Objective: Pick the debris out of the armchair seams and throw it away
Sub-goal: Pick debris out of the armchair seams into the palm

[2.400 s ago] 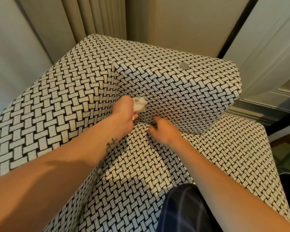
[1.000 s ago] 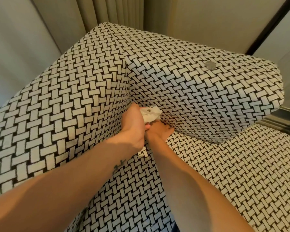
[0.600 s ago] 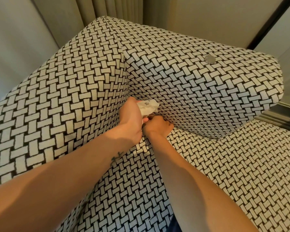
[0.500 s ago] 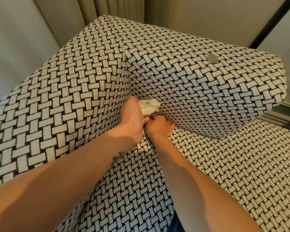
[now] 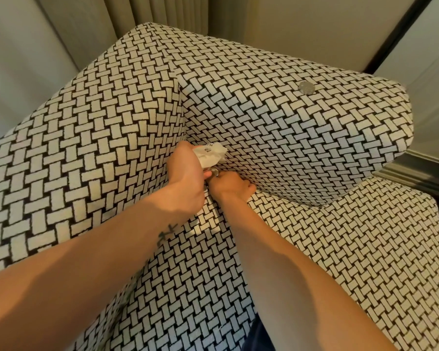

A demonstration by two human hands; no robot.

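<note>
Left hand (image 5: 185,178): grip closed round a crumpled white wad (image 5: 209,155), at the inner corner of the armchair (image 5: 99,148) where side, back and seat meet. Right hand (image 5: 230,184) sits against it at its 4 o'clock, grip pinched on a small shiny bit (image 5: 214,171). It looks like a coin, but I can't confirm. It's right at the mouth of the seam (image 5: 284,198).

Risks, my read:
- The shiny bit is held by fingertips only, directly over the seam. A slip while passing it to the left hand drops it back into the gap.
- The left hand must loosen to take more, so the wad could fall onto the seat.
- Coin (image 5: 306,87) on top of the back, 1–2 o'clock from the hands and well apart: easy to miss or knock off behind.

Orientation: the wad pokes out of the fist toward 2 o'clock, printed face up. It's crumpled, so the long axis is weak, roughly the 8–2 line.
</note>
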